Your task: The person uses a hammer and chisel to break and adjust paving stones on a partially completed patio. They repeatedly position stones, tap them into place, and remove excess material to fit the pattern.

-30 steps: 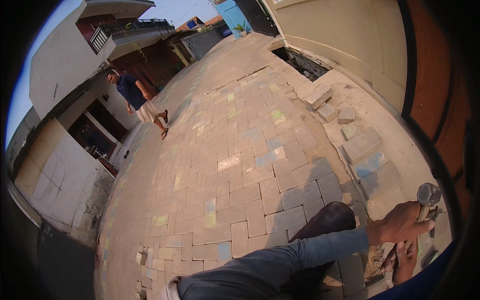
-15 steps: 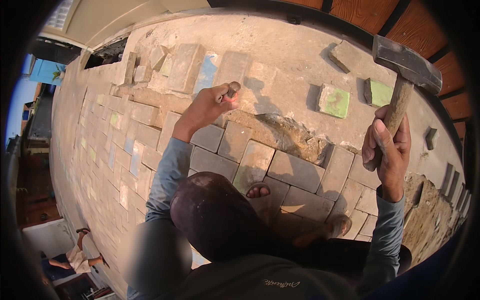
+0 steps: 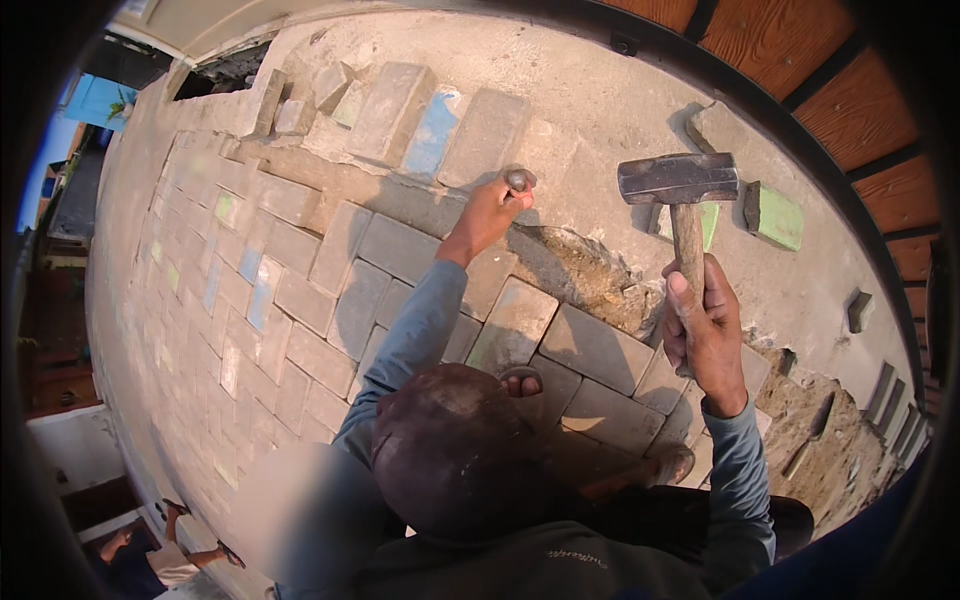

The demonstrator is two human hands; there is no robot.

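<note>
My left hand (image 3: 488, 215) is closed round an upright metal chisel (image 3: 517, 180) with a red part, seen end-on above the broken strip (image 3: 590, 265) along the pavers' edge. My right hand (image 3: 705, 330) grips the wooden handle of a heavy hammer; its dark steel head (image 3: 675, 178) is raised to the right of the chisel. Under and beside my arms lie grey interlocking pavers (image 3: 600, 345). Loose blocks rest on the concrete strip beyond, including a grey one (image 3: 485, 135) and a green-topped one (image 3: 772, 215).
An orange wooden gate (image 3: 770, 55) borders the concrete at upper right. An open drain (image 3: 220, 70) lies at upper left. A trowel (image 3: 810, 435) lies on dug earth at right. Another person (image 3: 150, 555) is at lower left. My knee and sandalled foot (image 3: 520, 385) are below my hands.
Over the last second my view has swung down to the paving and my hands have come apart. In the last half second, the hammer has moved leftward, closer to the chisel.
</note>
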